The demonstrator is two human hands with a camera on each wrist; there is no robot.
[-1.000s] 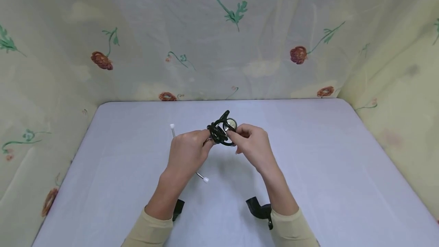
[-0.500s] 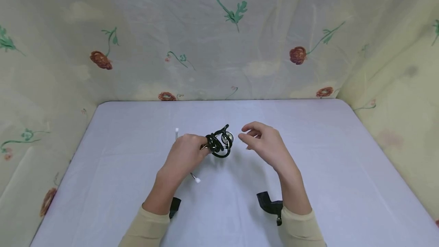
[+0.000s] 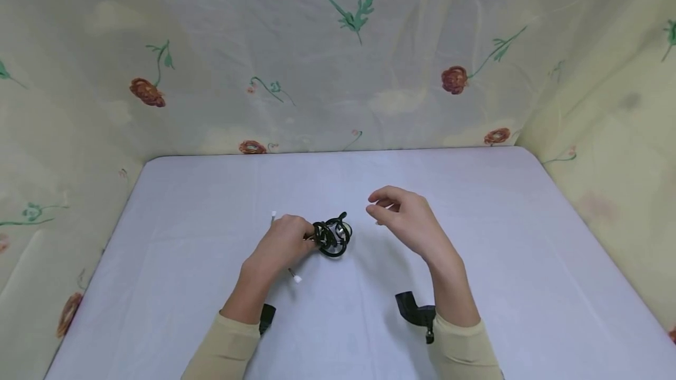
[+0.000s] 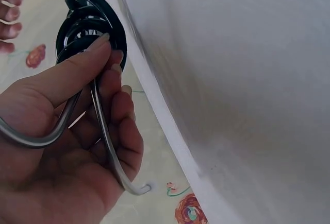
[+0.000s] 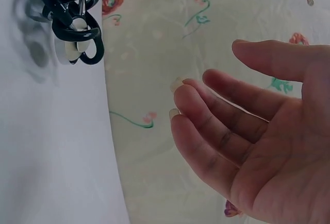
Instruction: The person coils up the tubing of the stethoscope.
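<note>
A stethoscope [image 3: 333, 238] with its black tubing wound into a bundle is held by my left hand [image 3: 281, 245], close over the white table. In the left wrist view the thumb and fingers of the left hand [image 4: 77, 116] pinch it where the metal ear tubes [image 4: 105, 131] meet the coiled tubing [image 4: 93, 23]. The white ear tips stick out on both sides of the hand in the head view. My right hand [image 3: 404, 219] hovers to the right of the bundle, apart from it, its fingers loosely bent around nothing, as the right wrist view also shows.
The table [image 3: 475, 263] has a white cover, with a flower-patterned curtain [image 3: 401, 75] behind it and at both sides. Black camera mounts [image 3: 414, 309] sit at the wrists, next to the beige sleeves [image 3: 465, 348].
My right hand has let go of the stethoscope and drawn off to the right. The left hand has lowered the bundle toward the table and slightly nearer me.
</note>
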